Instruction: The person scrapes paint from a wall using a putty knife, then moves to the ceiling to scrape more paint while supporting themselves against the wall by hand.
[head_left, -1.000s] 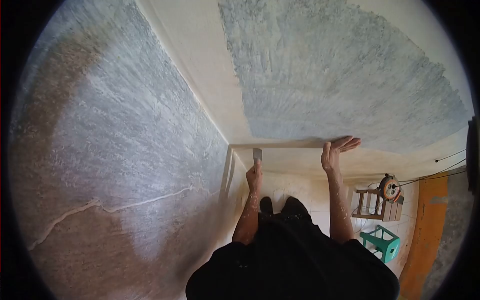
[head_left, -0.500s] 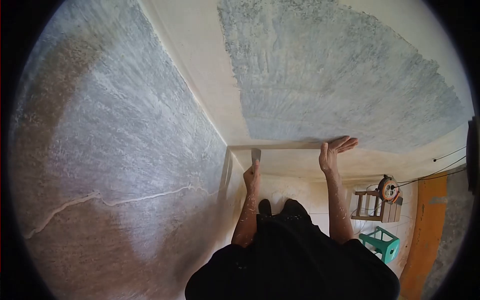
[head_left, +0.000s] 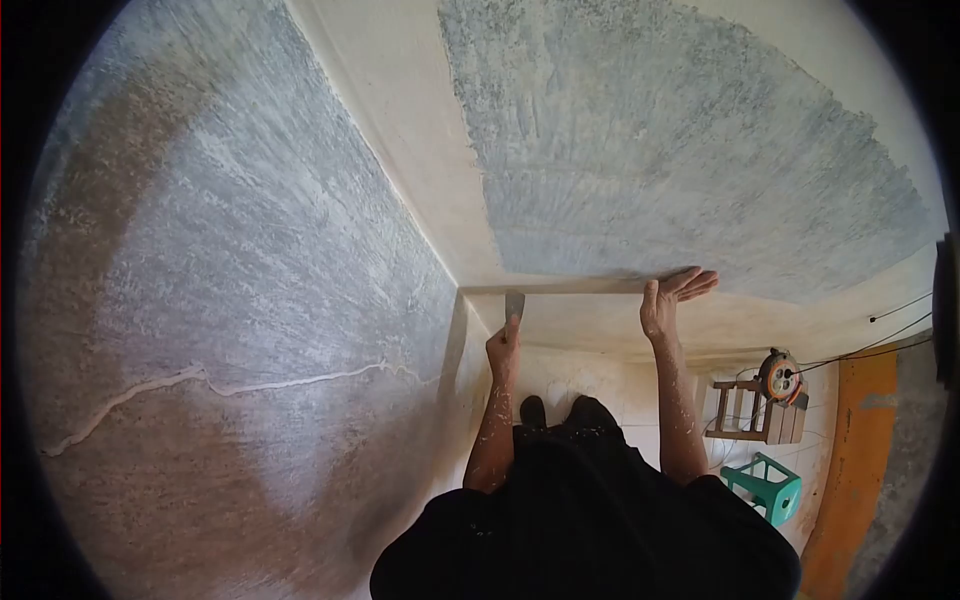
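Note:
My left hand is wrapped round a putty knife, its flat grey blade pointing up toward the wall ledge near the corner. The handle is mostly hidden in my fist. To the right, my right hand is bent back at the wrist, palm toward the wall, with the fingers stretched out to the right along the ledge. Above both hands spreads a grey-blue scraped patch, framed by cream wall. White flecks dot both forearms.
A side wall with a pale filled crack meets this wall at the left. On the right stand a wooden stool bearing a cable reel, and a green plastic stool. An orange panel rises beyond them.
The view has shifted very slightly. Both hands keep nearly the same place and pose, the left one still holding the putty knife.

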